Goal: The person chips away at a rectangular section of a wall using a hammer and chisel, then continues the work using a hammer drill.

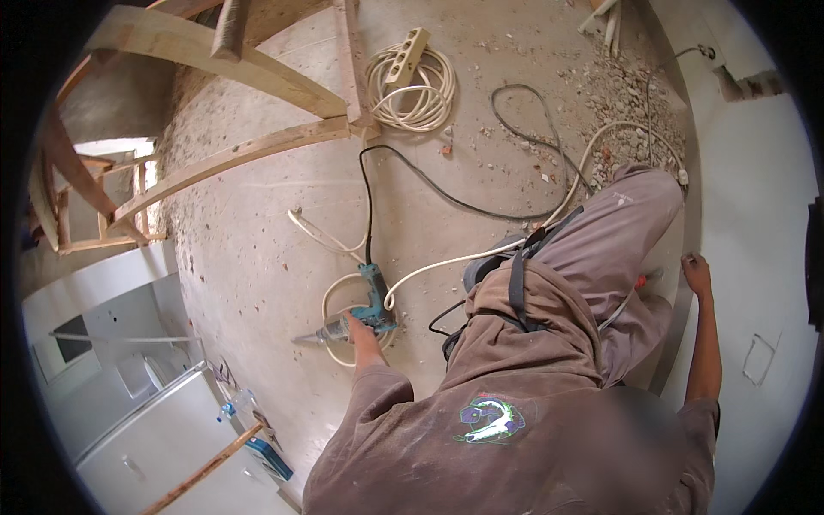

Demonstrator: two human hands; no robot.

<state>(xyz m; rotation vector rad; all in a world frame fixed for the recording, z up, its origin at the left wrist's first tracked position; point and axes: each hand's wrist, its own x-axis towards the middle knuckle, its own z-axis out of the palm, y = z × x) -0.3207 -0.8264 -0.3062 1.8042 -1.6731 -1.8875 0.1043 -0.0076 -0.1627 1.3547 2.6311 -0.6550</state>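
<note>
Here we look down on a dusty concrete floor (283, 215), the largest thing in view, with a timber frame (257, 81) standing well beyond our hands and a pale wall (755, 257) rising on our right side. Our bent leg in brown trousers (592, 257) lies between our 2 hands.

Our left hand (359, 330) is closed around the grip of a teal power drill (371, 302) that rests low against the floor. The drill's long axis runs roughly sideways, its metal nose (322, 333) pointing away to the left of the hand. Its black cord (369, 197) leads off ahead of the hand, and a white cable (446, 262) loops on the floor just beside it. A coiled white extension lead (412, 81) lies far ahead.

Our right hand (697, 275) rests with spread fingers touching the wall and holds nothing that we can see. It is well apart from the drill, so the left hand is plainly the nearer one.
</note>
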